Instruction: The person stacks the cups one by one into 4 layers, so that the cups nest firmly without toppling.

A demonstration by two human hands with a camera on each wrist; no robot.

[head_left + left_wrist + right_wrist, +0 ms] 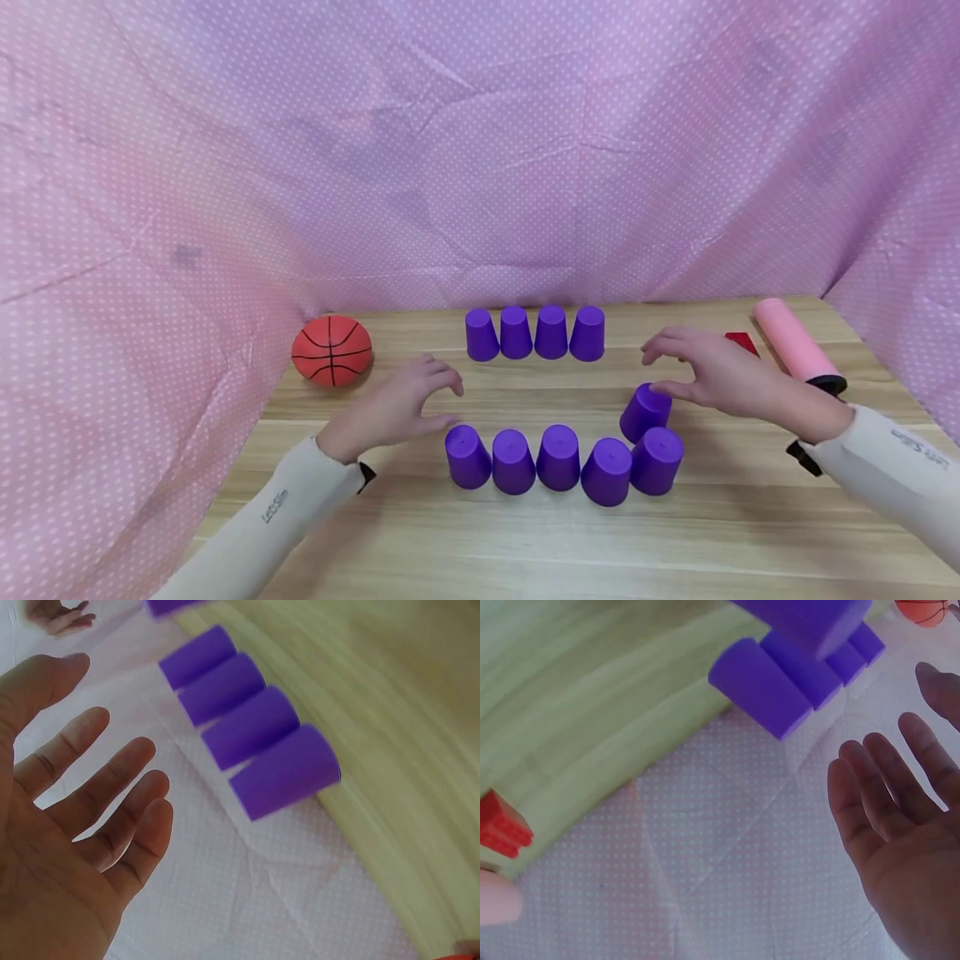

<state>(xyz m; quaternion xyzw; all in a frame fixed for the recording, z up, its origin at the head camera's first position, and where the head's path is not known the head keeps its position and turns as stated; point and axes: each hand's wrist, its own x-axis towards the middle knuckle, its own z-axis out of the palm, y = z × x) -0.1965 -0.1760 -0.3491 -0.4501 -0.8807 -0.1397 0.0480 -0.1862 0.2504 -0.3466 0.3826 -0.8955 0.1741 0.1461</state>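
Several purple cups (558, 458) stand upside down in a near row on the table, and several more (551, 333) form a straight row at the back. One further purple cup (645, 415) is set just behind the right end of the near row, leaning a little in the view. My right hand (712, 375) hovers beside it, thumb tip overlapping its top edge; whether they touch I cannot tell. My left hand (405, 404) is held over the table by the leftmost near cup (468, 458), fingers spread with nothing in them. Both palms look bare in the wrist views.
An orange toy basketball (332, 351) lies at the table's left. On the right are a red toy brick (741, 342), partly behind my right hand, and a pink cylinder (797, 340) with a black end. Pink dotted cloth (480, 167) hangs behind and at both sides.
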